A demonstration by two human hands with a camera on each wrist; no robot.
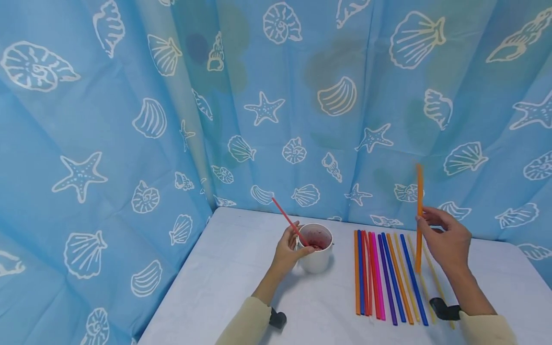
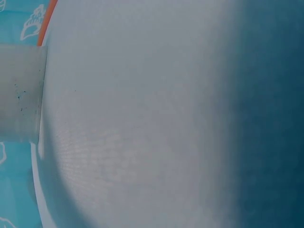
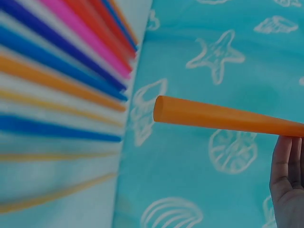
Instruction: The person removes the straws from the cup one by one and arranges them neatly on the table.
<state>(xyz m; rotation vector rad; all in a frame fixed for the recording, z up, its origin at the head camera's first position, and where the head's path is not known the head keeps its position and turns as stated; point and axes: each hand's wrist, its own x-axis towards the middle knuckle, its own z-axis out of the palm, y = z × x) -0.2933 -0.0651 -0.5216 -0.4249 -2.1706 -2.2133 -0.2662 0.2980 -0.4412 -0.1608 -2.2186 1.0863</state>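
Note:
A white cup (image 1: 316,264) stands on the table with a red straw (image 1: 284,214) leaning out of it to the left; reddish stuff shows inside. My left hand (image 1: 286,251) holds the cup from its left side, thumb near the front rim, some fingers hidden behind. The left wrist view shows only the cup's side (image 2: 21,95) and part of a straw. My right hand (image 1: 446,238) pinches an orange straw (image 1: 419,191) upright above the table's right part. In the right wrist view the held straw's open end (image 3: 164,109) points left, past the fingers (image 3: 282,161).
Right of the cup lies a row of several straws in orange, blue, red, pink, purple and yellow, including a pink straw (image 1: 377,278) and a purple straw (image 1: 388,280). The white table (image 1: 207,287) backs onto a blue shell-print curtain (image 1: 293,96).

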